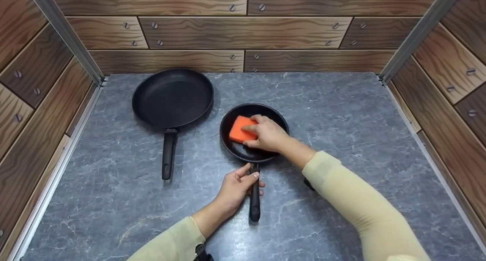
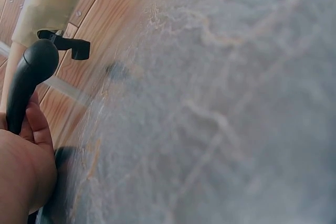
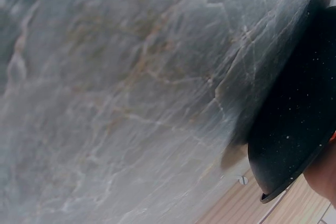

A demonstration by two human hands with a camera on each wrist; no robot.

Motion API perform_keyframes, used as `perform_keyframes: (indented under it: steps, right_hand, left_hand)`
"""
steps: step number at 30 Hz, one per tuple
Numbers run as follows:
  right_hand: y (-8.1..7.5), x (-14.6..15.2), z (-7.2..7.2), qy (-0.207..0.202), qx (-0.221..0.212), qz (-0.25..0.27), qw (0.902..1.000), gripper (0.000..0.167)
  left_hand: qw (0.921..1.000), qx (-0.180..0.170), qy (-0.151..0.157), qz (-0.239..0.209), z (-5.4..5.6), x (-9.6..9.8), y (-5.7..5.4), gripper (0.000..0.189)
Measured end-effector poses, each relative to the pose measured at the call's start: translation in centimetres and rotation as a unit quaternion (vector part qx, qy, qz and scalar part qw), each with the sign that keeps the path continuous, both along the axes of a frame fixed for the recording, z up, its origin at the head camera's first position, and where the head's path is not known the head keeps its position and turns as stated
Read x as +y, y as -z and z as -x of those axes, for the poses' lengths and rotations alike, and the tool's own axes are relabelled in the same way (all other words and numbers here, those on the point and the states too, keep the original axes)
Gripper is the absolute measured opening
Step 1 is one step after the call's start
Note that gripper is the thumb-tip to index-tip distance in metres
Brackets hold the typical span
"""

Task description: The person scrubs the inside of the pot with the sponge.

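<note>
A small black frying pan [image 1: 246, 154] lies near the middle of the table, its handle [image 1: 254, 208] pointing toward me. My left hand [image 1: 235, 189] grips that handle close to the pan's body, thumb on top. In the left wrist view the handle [image 2: 32, 66] rises out of the curled fingers. Inside the pan, my right hand [image 1: 269, 133] holds an orange sponge [image 1: 237, 130] against the left part of the bottom, with fingers and thumb around it. The right wrist view shows the pan's speckled outer side [image 3: 289, 124] and only a sliver of the hand.
A larger black frying pan [image 1: 174, 97] rests at the back left, its handle [image 1: 168, 154] toward me. The grey marbled table [image 1: 334, 113] is bounded by wood-patterned walls [image 1: 243, 33] behind and at both sides, with metal rails [image 1: 410, 37] at the corners.
</note>
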State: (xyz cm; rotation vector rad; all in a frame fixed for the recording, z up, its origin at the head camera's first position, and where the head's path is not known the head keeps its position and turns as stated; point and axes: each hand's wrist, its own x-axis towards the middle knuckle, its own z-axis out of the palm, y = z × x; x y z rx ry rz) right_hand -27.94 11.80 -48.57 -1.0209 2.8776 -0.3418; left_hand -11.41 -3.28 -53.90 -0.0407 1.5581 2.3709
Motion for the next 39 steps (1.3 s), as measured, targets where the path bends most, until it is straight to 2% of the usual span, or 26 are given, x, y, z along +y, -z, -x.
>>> perform_keyframes:
  steps: [9,21,39]
  right_hand:
    - [-0.1,0.6,0.3,0.007,0.021,0.001,0.9997,0.056]
    - [-0.1,1.7,0.5,0.011,0.051,-0.026,0.9983,0.057]
    - [-1.0,2.8,0.2,0.045,0.018,-0.072,0.9962,0.064]
  left_hand:
    - [1.0,-0.002,-0.001,-0.007,0.1,0.0,0.3,0.068]
    - [0.9999,-0.003,-0.007,-0.015,0.0,0.0,0.2,0.067]
    - [0.9999,-0.003,-0.012,-0.012,-0.1,0.1,0.2,0.069]
